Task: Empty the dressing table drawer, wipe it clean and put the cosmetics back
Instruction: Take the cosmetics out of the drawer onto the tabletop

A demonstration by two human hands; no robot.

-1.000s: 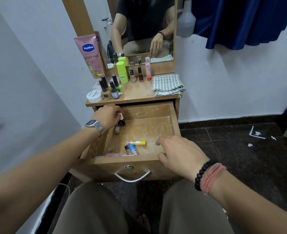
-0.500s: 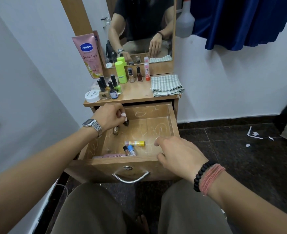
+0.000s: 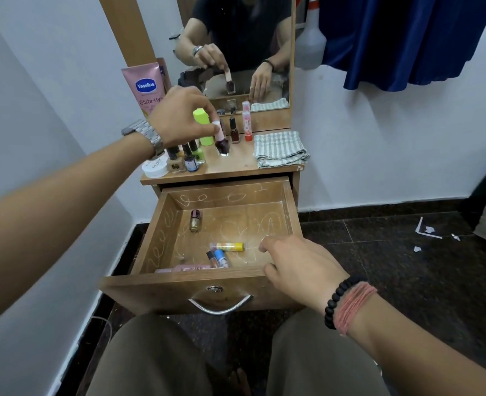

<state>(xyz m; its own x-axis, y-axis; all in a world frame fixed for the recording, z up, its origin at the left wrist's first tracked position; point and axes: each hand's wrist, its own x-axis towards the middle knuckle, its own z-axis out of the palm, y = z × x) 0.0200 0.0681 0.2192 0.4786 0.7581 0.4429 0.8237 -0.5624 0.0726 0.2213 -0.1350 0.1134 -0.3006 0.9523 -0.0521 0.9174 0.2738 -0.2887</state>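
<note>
The wooden drawer (image 3: 204, 281) is pulled out, its inside scribbled with white marks. In it lie a gold nail polish bottle (image 3: 195, 221), a yellow lip balm stick (image 3: 227, 246), a blue tube (image 3: 221, 258) beside a dark one, and a pink tube (image 3: 184, 268) against the front wall. My left hand (image 3: 179, 117) holds a dark nail polish bottle with a pink cap (image 3: 221, 141) by its cap, just above the tabletop (image 3: 230, 162). My right hand (image 3: 299, 267) rests on the drawer's front right corner, gripping the rim.
On the tabletop stand a pink Vaseline tube (image 3: 147, 88), a green bottle (image 3: 202, 127), several nail polish bottles (image 3: 191, 160), a white jar (image 3: 155, 167), a red-capped stick (image 3: 247, 121) and a folded striped cloth (image 3: 280, 148). A mirror (image 3: 244, 47) stands behind. Paper scraps (image 3: 427, 231) lie on the dark floor.
My left hand has lifted the dark nail polish bottle out of the drawer and carried it up to the tabletop. The right hand stays on the drawer rim.
</note>
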